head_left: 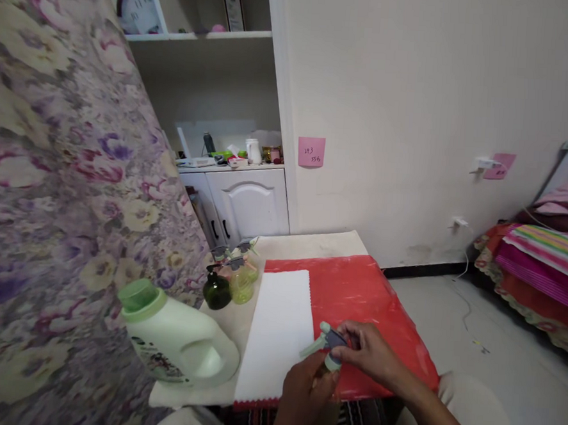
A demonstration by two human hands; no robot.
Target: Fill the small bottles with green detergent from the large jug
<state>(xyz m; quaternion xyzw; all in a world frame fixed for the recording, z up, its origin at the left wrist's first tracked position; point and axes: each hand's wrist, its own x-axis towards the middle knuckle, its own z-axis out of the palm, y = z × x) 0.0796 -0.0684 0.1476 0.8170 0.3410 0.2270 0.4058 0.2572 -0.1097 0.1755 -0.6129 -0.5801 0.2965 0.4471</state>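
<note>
My right hand (369, 353) grips the pale green and grey trigger head (327, 341) of a small spray bottle, above the near edge of the table (311, 243). My left hand (304, 393) is wrapped around the bottle's body just below it, which hides most of the bottle. Both hands hover over a white cloth (279, 331) and a red plastic sheet (360, 294) that cover the tabletop.
A large pale green detergent jug (175, 340) stands at the table's left near corner. Small spray bottles (234, 277) cluster behind it, next to a floral curtain (64, 180). A white cabinet (246, 200) with shelves stands beyond, and a bed (540, 266) at the right.
</note>
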